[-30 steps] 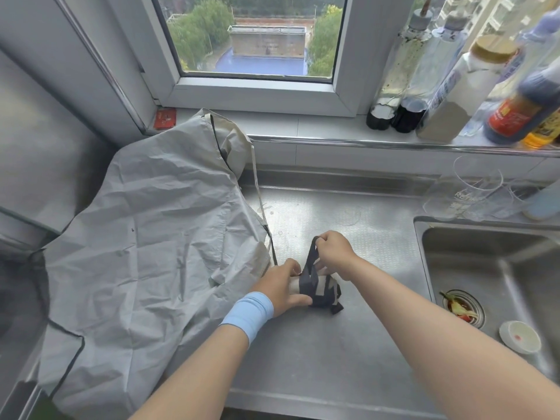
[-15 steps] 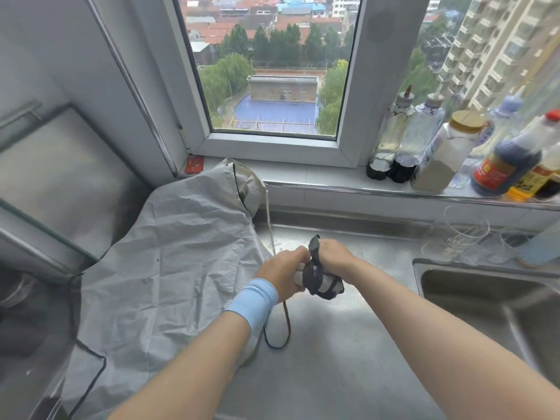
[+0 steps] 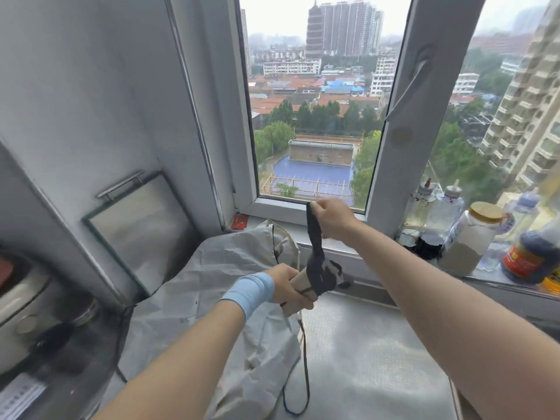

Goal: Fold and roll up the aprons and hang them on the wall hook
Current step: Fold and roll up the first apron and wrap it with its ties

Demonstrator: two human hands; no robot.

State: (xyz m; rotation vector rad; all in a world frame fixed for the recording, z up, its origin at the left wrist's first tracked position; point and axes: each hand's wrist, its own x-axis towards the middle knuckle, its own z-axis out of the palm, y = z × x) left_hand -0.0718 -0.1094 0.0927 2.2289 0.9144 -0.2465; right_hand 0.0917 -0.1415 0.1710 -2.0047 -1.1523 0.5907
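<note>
Apron roll: clasped by fingers of left hand; strap pinched taut by right hand. Risk: unrolling, if strap tension is lost.

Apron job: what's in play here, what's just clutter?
In play: left hand holding rolled apron; right hand pulling its strap; grey apron unrolled on counter.
Clutter: bottles, jar, rice cooker, red box.
</note>
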